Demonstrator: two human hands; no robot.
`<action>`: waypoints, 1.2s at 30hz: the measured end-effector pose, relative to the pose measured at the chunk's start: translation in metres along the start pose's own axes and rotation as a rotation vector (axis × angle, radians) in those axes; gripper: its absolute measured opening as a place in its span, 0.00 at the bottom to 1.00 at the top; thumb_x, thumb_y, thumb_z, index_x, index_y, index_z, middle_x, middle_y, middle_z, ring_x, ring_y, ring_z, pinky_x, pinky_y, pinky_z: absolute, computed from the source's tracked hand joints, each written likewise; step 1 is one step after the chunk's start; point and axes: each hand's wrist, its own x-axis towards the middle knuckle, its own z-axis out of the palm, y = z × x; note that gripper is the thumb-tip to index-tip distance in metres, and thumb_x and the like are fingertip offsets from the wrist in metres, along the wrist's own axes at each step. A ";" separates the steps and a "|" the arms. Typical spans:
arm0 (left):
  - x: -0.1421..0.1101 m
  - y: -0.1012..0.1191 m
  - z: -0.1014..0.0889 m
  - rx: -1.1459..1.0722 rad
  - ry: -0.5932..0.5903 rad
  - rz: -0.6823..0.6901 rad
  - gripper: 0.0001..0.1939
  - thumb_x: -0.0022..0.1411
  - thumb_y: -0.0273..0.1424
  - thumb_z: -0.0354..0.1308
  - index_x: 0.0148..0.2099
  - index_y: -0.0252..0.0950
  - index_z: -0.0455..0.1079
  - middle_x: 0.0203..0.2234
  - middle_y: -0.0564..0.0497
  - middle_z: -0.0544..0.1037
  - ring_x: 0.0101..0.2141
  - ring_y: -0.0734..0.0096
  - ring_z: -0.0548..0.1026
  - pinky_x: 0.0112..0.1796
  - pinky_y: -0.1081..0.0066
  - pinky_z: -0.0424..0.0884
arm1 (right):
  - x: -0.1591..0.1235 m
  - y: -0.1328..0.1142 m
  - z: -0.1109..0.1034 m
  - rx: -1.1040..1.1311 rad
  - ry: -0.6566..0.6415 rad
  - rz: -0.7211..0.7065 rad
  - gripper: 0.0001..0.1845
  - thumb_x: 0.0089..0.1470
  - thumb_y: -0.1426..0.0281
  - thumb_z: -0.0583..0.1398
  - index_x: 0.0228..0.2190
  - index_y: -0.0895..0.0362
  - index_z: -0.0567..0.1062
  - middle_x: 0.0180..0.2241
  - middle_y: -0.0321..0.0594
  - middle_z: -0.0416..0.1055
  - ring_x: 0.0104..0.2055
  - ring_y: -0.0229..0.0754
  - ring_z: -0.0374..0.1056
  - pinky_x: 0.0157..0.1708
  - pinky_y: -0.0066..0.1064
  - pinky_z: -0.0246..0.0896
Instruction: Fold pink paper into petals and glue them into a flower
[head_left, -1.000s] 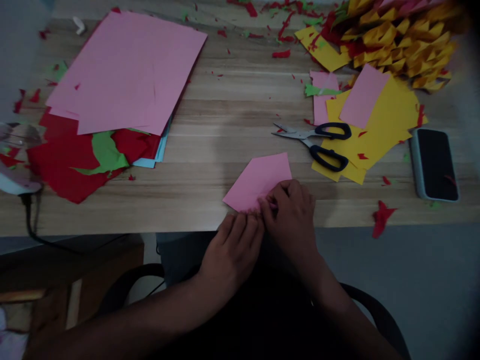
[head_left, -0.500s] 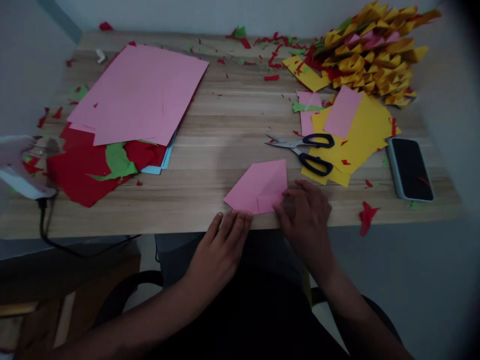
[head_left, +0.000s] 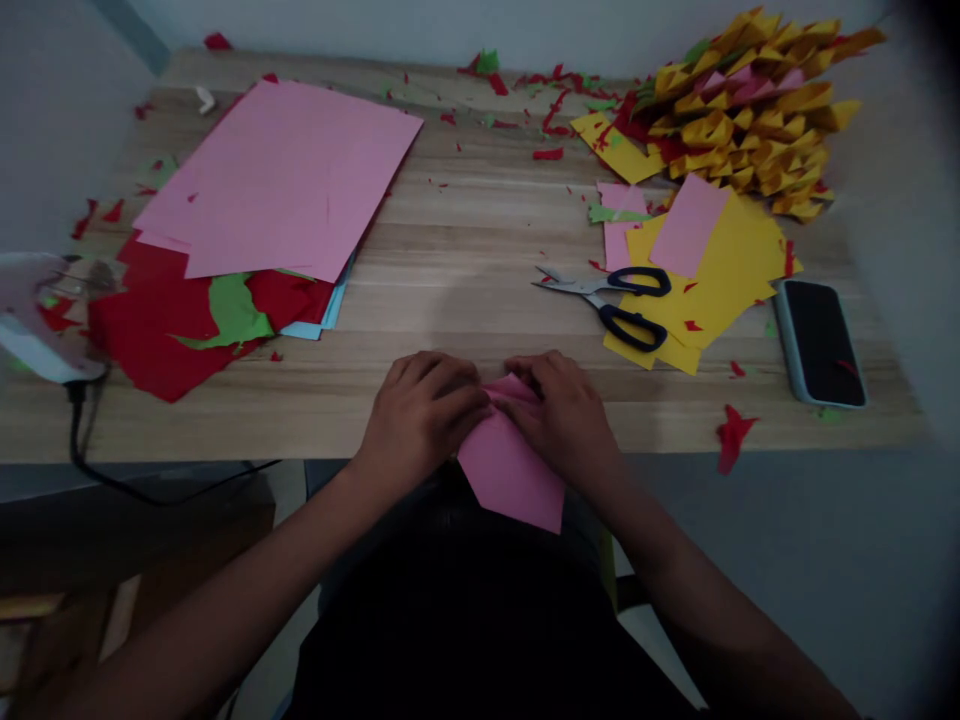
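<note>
A piece of pink paper (head_left: 514, 470) hangs over the table's front edge, its pointed lower part above my lap. My left hand (head_left: 424, 410) grips its upper left edge, thumb and fingers pinched together. At the upper right edge, my right hand (head_left: 566, 410) holds the same paper with curled fingers, the thumb lying across its face. The fold between the hands is partly covered by my fingers. Beyond my right hand lie scissors (head_left: 592, 290) with dark handles, blades parted and pointing left.
Large pink sheets (head_left: 285, 180) cover red paper (head_left: 157, 330) at left, beside a white corded tool (head_left: 45, 320). At right are yellow sheets (head_left: 720, 270), a phone (head_left: 821, 340) and a folded yellow paper model (head_left: 742, 120). Red and green scraps litter the wooden table (head_left: 465, 240).
The pink paper has been turned and drawn toward me, so its pointed part now overhangs the table edge. Both hands have moved up onto its far side and closed on it.
</note>
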 end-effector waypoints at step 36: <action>-0.014 0.001 -0.006 -0.045 0.029 -0.191 0.06 0.63 0.34 0.65 0.44 0.49 0.78 0.45 0.55 0.81 0.47 0.59 0.72 0.46 0.55 0.68 | -0.003 0.030 -0.015 0.021 -0.148 -0.479 0.16 0.64 0.73 0.59 0.51 0.48 0.78 0.53 0.30 0.78 0.42 0.43 0.67 0.44 0.38 0.62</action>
